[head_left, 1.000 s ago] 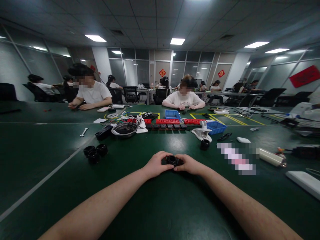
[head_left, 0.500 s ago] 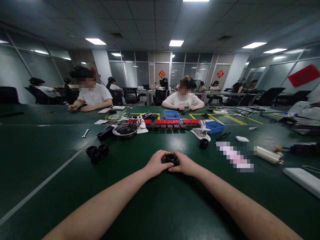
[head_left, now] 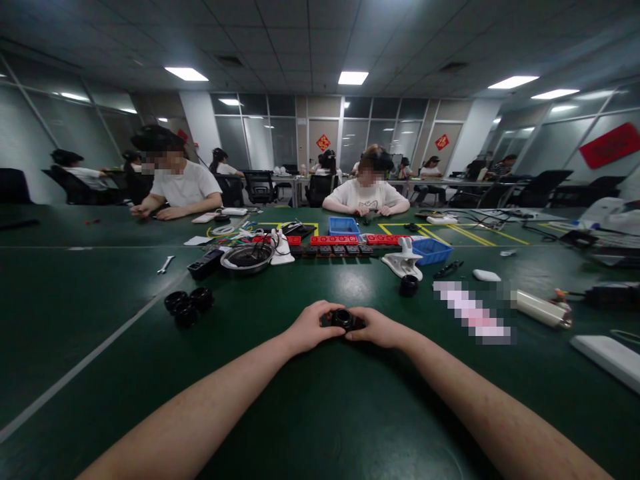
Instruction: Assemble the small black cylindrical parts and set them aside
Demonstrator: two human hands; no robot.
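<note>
Between my hands, low over the green table or on it, is a small black part with a round, ring-shaped top (head_left: 343, 317). My left hand (head_left: 313, 328) is closed around its left side, thumb in front and fingers behind. From the right, my right hand (head_left: 379, 329) pinches the darker, flatter portion of the same piece. Fingers cover much of it, so its exact kind cannot be made out. Several similar black round pieces (head_left: 186, 313) stand in a cluster to the left. Another black round piece (head_left: 409, 286) stands alone to the right, beyond my hands.
Ahead lie a row of red blocks (head_left: 335, 240), a round dish with cables (head_left: 247, 257), white clamp-like stands (head_left: 403, 257) and blue bins (head_left: 431, 250). A wrench (head_left: 166, 265) is at left, a cream cylinder (head_left: 541, 309) at right. Two people sit across the table.
My right hand has shifted slightly to the right along the black part. Both hands still hold it. The whole view has tilted a little.
</note>
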